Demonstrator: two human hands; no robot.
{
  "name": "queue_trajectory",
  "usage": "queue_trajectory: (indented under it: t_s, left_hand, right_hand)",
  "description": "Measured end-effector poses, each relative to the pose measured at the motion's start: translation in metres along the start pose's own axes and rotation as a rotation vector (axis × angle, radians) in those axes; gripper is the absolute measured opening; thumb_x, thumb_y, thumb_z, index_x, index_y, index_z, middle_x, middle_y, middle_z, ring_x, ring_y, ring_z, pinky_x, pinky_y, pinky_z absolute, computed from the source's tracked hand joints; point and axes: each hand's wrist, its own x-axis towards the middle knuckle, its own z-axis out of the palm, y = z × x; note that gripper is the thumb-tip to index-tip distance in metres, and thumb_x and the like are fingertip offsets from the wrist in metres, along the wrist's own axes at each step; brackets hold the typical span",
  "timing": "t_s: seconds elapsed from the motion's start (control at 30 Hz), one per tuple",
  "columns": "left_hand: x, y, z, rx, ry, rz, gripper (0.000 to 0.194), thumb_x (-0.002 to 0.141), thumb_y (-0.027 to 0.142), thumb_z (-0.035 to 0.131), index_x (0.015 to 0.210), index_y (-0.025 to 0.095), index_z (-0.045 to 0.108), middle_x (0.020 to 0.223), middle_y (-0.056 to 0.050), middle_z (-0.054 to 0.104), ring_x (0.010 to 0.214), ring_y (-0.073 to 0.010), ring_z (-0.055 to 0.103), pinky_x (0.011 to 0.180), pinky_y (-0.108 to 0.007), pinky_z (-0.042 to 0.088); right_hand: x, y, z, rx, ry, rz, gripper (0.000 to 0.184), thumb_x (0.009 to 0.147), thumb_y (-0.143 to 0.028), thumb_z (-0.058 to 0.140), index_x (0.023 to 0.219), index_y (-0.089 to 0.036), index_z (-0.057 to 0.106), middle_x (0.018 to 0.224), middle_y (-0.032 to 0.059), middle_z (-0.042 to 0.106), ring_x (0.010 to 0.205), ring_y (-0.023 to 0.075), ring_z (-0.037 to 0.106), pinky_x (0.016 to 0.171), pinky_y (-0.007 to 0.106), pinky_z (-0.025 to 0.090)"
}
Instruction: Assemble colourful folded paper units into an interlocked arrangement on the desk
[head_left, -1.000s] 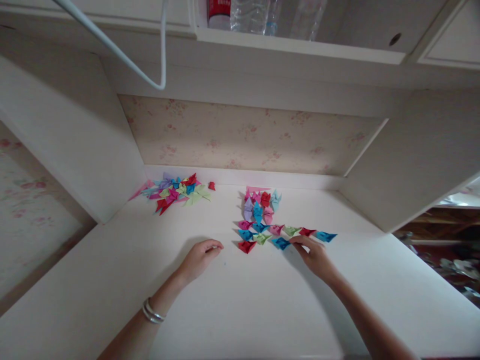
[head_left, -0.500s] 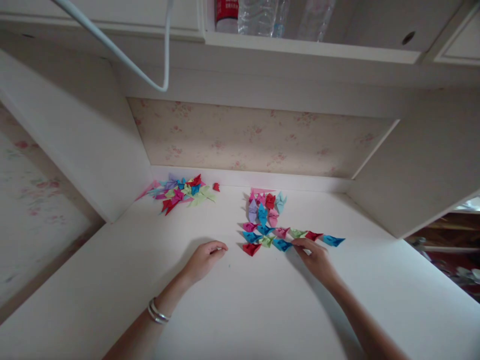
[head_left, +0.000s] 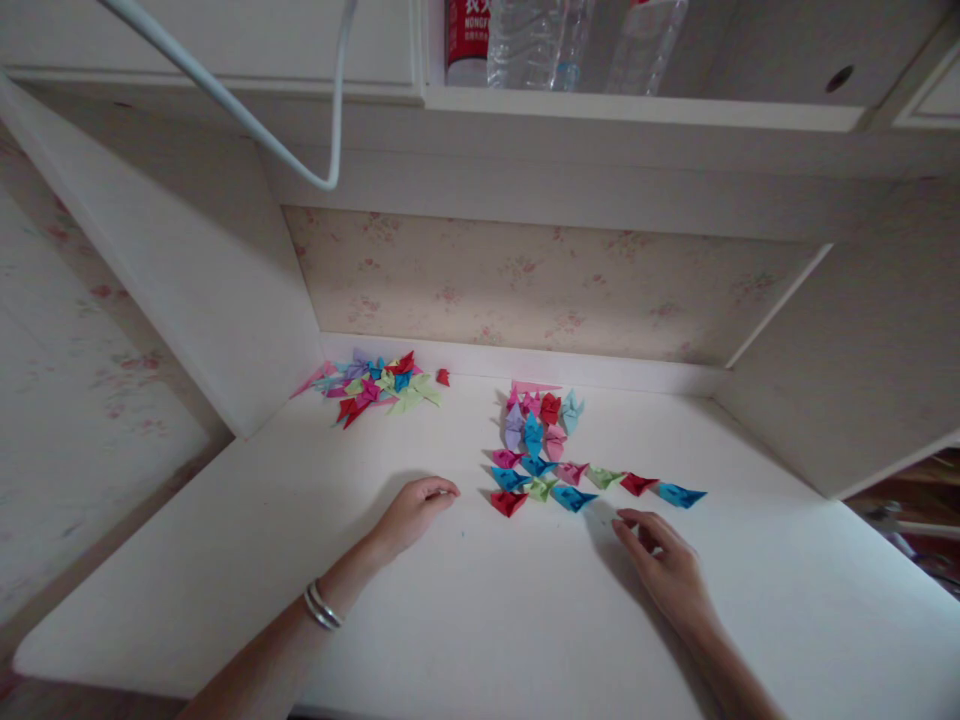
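Several folded paper boats stand in rows on the white desk, among them a blue boat [head_left: 574, 498], a red boat [head_left: 508, 502] and a light green boat [head_left: 540, 488]. My right hand [head_left: 664, 565] hovers in front of the rows, right of that blue boat and apart from it. Its thumb and fingers are slightly parted with nothing between them. To the left of the red boat, my left hand [head_left: 412, 515] rests with curled fingers, thumb near the forefinger. Nothing shows in it.
A heap of folded paper pieces [head_left: 375, 385] lies at the back left, with a small red piece [head_left: 443, 377] beside it. More folded figures [head_left: 533, 434] stand behind the boats. A white cable [head_left: 262, 145] hangs in front of the shelf holding plastic bottles [head_left: 525, 40].
My right hand has let go of the blue boat and drawn back to the right and toward me. My left hand has stayed in place. The view has shifted slightly.
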Motion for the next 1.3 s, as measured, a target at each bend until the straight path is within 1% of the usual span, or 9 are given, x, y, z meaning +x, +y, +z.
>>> queue_trajectory:
  t_s: [0.1, 0.17, 0.27, 0.3, 0.43, 0.57, 0.8, 1.0, 1.3]
  left_hand:
    - [0.023, -0.001, -0.003, 0.124, 0.033, 0.038, 0.025, 0.080, 0.028, 0.051, 0.091, 0.017, 0.070, 0.096, -0.004, 0.073, 0.092, -0.0184, 0.065, 0.083, -0.026, 0.047]
    - [0.048, 0.002, -0.008, 0.309, 0.046, 0.101, 0.028, 0.082, 0.027, 0.048, 0.095, 0.017, 0.070, 0.098, -0.004, 0.073, 0.092, -0.0168, 0.065, 0.082, -0.024, 0.048]
    - [0.093, 0.012, -0.020, 0.762, 0.054, 0.161, 0.032, 0.087, 0.025, 0.041, 0.105, 0.022, 0.068, 0.101, -0.001, 0.072, 0.091, -0.0138, 0.066, 0.080, -0.020, 0.048]
    - [0.109, 0.016, -0.025, 0.842, 0.066, 0.164, 0.032, 0.087, 0.024, 0.041, 0.105, 0.022, 0.068, 0.103, -0.002, 0.072, 0.093, -0.0147, 0.065, 0.082, -0.022, 0.047]
    - [0.159, 0.027, -0.042, 1.020, 0.100, 0.169, 0.029, 0.085, 0.019, 0.044, 0.101, 0.017, 0.068, 0.113, -0.011, 0.065, 0.102, -0.0227, 0.060, 0.089, -0.033, 0.044]
    - [0.190, 0.027, -0.049, 1.180, 0.125, 0.159, 0.030, 0.081, 0.012, 0.048, 0.105, 0.015, 0.066, 0.123, -0.016, 0.054, 0.111, -0.0288, 0.053, 0.093, -0.042, 0.039]
    - [0.219, 0.023, -0.048, 1.308, 0.143, 0.105, 0.035, 0.085, 0.014, 0.042, 0.111, 0.017, 0.064, 0.119, -0.019, 0.053, 0.111, -0.0312, 0.048, 0.090, -0.047, 0.038]
    - [0.233, 0.025, -0.041, 1.342, 0.097, 0.057, 0.031, 0.086, 0.015, 0.042, 0.103, 0.014, 0.067, 0.112, -0.021, 0.057, 0.107, -0.0316, 0.052, 0.088, -0.048, 0.039]
    - [0.225, 0.028, -0.033, 1.345, 0.117, 0.061, 0.042, 0.089, 0.010, 0.029, 0.119, 0.017, 0.057, 0.113, -0.018, 0.054, 0.100, -0.0262, 0.059, 0.082, -0.039, 0.047]
  right_hand:
    - [0.002, -0.003, -0.003, 0.082, -0.035, 0.209, 0.042, 0.079, -0.056, 0.055, 0.092, -0.018, 0.068, 0.079, 0.0051, 0.068, 0.067, 0.0182, 0.058, 0.062, 0.028, 0.044]
    - [0.005, -0.004, -0.004, 0.116, -0.063, 0.288, 0.045, 0.078, -0.058, 0.055, 0.092, -0.017, 0.068, 0.078, 0.0045, 0.068, 0.069, 0.0191, 0.059, 0.062, 0.028, 0.043]
    - [0.008, -0.003, -0.004, 0.148, -0.085, 0.318, 0.047, 0.077, -0.060, 0.055, 0.094, -0.018, 0.068, 0.076, 0.0032, 0.066, 0.069, 0.0186, 0.057, 0.061, 0.027, 0.040]
    - [0.009, -0.002, -0.004, 0.156, -0.083, 0.321, 0.047, 0.077, -0.060, 0.055, 0.094, -0.018, 0.068, 0.076, 0.0028, 0.066, 0.068, 0.0181, 0.056, 0.060, 0.027, 0.040]
    - [0.010, 0.001, -0.005, 0.158, -0.071, 0.331, 0.046, 0.078, -0.060, 0.053, 0.092, -0.018, 0.067, 0.066, 0.0001, 0.059, 0.062, 0.0165, 0.051, 0.058, 0.027, 0.036]
    - [0.011, 0.003, -0.007, 0.182, -0.090, 0.341, 0.045, 0.079, -0.060, 0.053, 0.093, -0.018, 0.067, 0.061, -0.0016, 0.055, 0.059, 0.0155, 0.048, 0.055, 0.026, 0.034]
    - [0.013, 0.008, -0.006, 0.217, -0.077, 0.363, 0.043, 0.080, -0.058, 0.054, 0.093, -0.019, 0.067, 0.061, -0.0022, 0.055, 0.058, 0.0153, 0.048, 0.054, 0.025, 0.034]
    - [0.013, 0.006, -0.005, 0.219, -0.061, 0.357, 0.040, 0.081, -0.057, 0.054, 0.088, -0.020, 0.068, 0.060, -0.0023, 0.054, 0.057, 0.0148, 0.047, 0.053, 0.025, 0.033]
    - [0.014, 0.008, -0.005, 0.235, -0.024, 0.346, 0.041, 0.079, -0.055, 0.055, 0.087, -0.018, 0.069, 0.059, -0.0012, 0.055, 0.055, 0.0144, 0.047, 0.051, 0.025, 0.033]
